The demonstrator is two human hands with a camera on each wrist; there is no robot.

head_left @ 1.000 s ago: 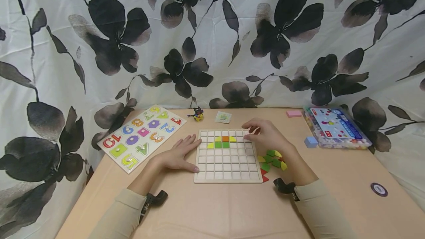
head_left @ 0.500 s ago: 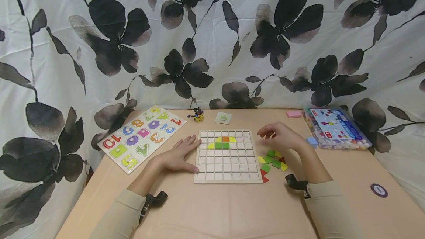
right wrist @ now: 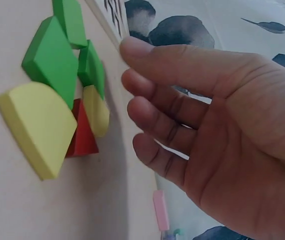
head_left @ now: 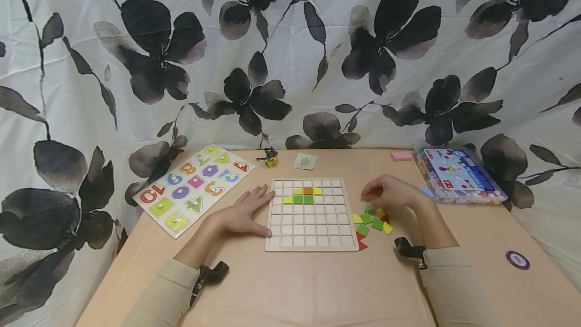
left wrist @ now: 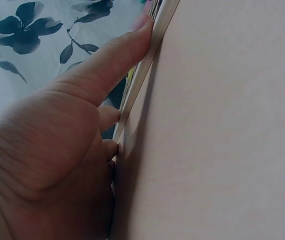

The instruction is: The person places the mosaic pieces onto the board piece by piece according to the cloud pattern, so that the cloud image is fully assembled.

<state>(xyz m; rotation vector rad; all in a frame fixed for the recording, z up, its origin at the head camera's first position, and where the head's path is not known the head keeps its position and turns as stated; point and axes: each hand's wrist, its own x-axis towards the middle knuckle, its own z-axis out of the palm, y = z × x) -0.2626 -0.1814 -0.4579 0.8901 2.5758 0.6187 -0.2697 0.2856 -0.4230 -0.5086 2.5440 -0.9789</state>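
Note:
A white gridded board [head_left: 313, 226] lies mid-table. Orange, green and yellow tiles [head_left: 303, 199] fill a few cells in its upper rows. My left hand [head_left: 240, 212] rests along the board's left edge, fingers extended and thumb touching the rim; the left wrist view shows the thumb [left wrist: 125, 52] against the wooden edge. My right hand [head_left: 395, 193] hovers just beyond the loose blocks right of the board, its fingers loosely curled with nothing between them. Below it lie several green blocks [right wrist: 52, 60], yellow quarter-round blocks [right wrist: 37, 127] and red triangular blocks [right wrist: 84, 132].
A number-and-shape puzzle board [head_left: 181, 192] lies at left. Behind the grid are a small figurine [head_left: 270, 157] and a square card [head_left: 305, 161]. A pink block [head_left: 401, 156], a partly hidden blue block [head_left: 427, 192], a bead box [head_left: 458, 174] and a round chip [head_left: 518, 260] lie at right.
My right hand has moved off the board's upper right corner, rightward and slightly toward me, to above the loose blocks. The left hand and the tiles on the board stay put.

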